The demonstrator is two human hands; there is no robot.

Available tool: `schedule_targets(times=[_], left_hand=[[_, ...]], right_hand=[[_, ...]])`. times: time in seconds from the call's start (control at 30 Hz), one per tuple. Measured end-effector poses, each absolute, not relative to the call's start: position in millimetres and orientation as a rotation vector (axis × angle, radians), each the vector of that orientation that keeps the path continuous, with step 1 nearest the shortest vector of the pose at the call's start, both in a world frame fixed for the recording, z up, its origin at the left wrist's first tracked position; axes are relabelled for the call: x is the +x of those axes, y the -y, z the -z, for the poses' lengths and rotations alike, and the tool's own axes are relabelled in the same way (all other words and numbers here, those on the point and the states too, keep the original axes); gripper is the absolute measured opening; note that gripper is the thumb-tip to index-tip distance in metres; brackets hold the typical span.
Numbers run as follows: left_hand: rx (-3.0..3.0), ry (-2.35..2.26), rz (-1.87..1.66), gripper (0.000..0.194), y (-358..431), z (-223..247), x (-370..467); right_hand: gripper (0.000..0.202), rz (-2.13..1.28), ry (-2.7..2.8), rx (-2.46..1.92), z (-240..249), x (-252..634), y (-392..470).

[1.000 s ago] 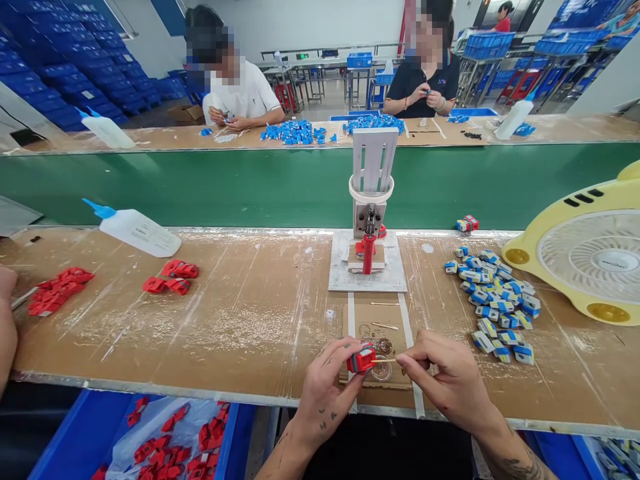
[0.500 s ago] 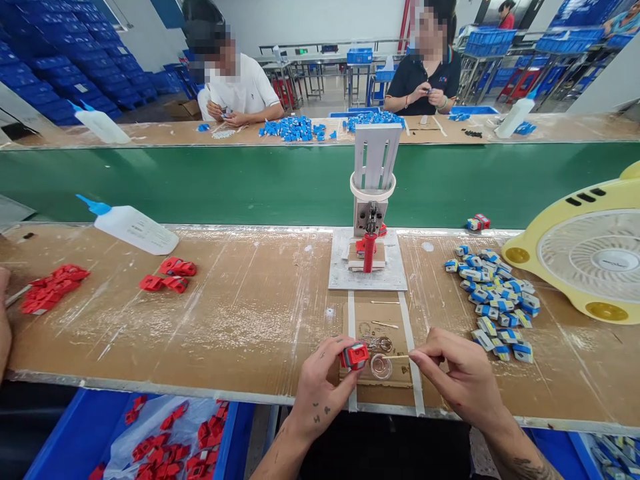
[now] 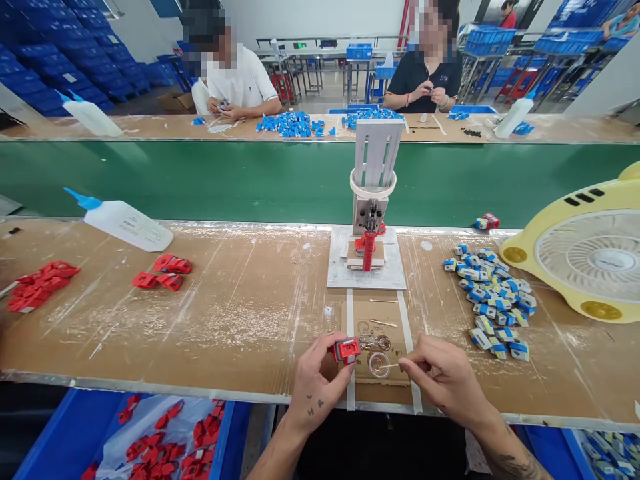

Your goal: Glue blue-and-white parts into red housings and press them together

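My left hand (image 3: 320, 377) grips a small red and grey plastic part (image 3: 346, 350) between thumb and fingers, its recessed face turned up. A thin wooden stick, like a cotton swab (image 3: 393, 365), is pinched in my right hand (image 3: 445, 377). The stick's far end is in a small clear round dish (image 3: 379, 365). That dish stands on a piece of cardboard (image 3: 395, 380) between two strips of tape. Just behind it lie a clear ring-shaped item (image 3: 383, 343) and another swab (image 3: 383, 323).
A clamp press (image 3: 369, 250) stands behind the cardboard. Blue and grey parts (image 3: 493, 300) and a yellow fan (image 3: 600, 260) are at right. Red parts (image 3: 163, 272), a white squeeze bottle (image 3: 127, 223) and a blue bin (image 3: 227, 433) are at left. Two people work across the green belt (image 3: 225, 177).
My right hand has moved slightly left, bringing the stick's end into the dish. My left hand has drawn the red part a little left, away from the dish.
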State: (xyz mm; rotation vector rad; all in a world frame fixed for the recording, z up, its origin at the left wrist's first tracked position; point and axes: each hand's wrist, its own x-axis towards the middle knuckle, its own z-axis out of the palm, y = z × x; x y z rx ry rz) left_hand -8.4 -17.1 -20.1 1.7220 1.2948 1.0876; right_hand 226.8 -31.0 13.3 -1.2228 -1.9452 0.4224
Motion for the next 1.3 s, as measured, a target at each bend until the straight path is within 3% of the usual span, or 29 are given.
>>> schedule_targets(times=[0.33, 0.83, 1.1, 1.3], left_hand=[[1.617, -1.100, -1.072, 0.027, 22.8, 11.5, 12.7], [1.681, -1.124, -1.125, 0.025, 23.8, 8.0, 12.6], [1.700, -1.338, -1.062, 0.024, 19.1, 16.3, -0.9], [1.691, -1.399, -1.036, 0.025, 14.8, 34.3, -18.1]], right_hand=[[0.032, -0.545, 1.617, -1.147, -27.0, 206.5, 21.3], [0.025, -0.200, 1.796, -1.160, -30.1, 213.0, 29.4], [0.036, -0.154, 1.930, -1.248, -17.2, 218.0, 25.7], [0.043, -0.352, 2.065, -1.406, 3.5, 231.5, 14.2]])
